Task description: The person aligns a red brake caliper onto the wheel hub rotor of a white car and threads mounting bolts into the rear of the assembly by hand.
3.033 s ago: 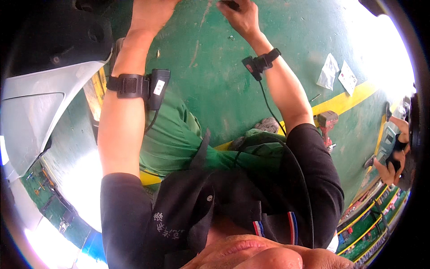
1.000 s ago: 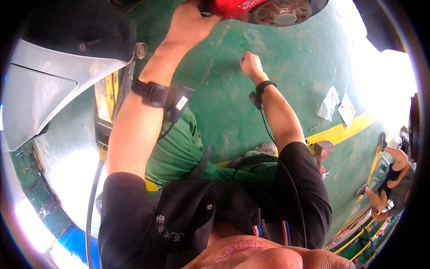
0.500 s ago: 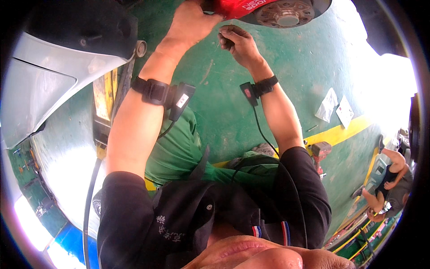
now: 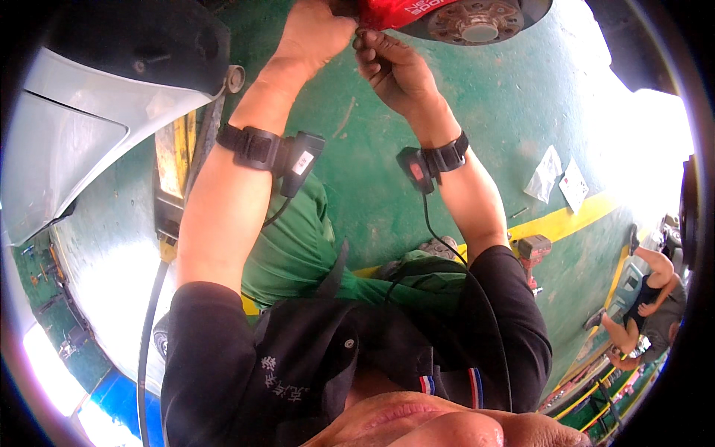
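Observation:
A red brake caliper (image 4: 398, 13) sits at the top edge, against a worn brake disc (image 4: 477, 22) with a round hub. My left hand (image 4: 316, 36) is closed at the caliper's left end; its fingertips are partly hidden there. Just below the caliper, my right hand (image 4: 400, 68) has thumb and fingers pinched together, their tips near the left hand. Whatever lies between them is too small to make out. The right fingers look dark with grime. Each forearm wears a black strap with a small boxed device and cable.
A pale car body panel (image 4: 97, 112) rises on the left, beside a yellow metal support (image 4: 173, 160). On the green floor lie a clear plastic bag (image 4: 544, 175), a white card (image 4: 573, 186) and a red power tool (image 4: 533, 253). Another person (image 4: 655, 294) sits far right.
My right hand has moved up and slightly left, bringing its pinched fingertips to the caliper's lower edge beside my left hand. The left hand has shifted only slightly.

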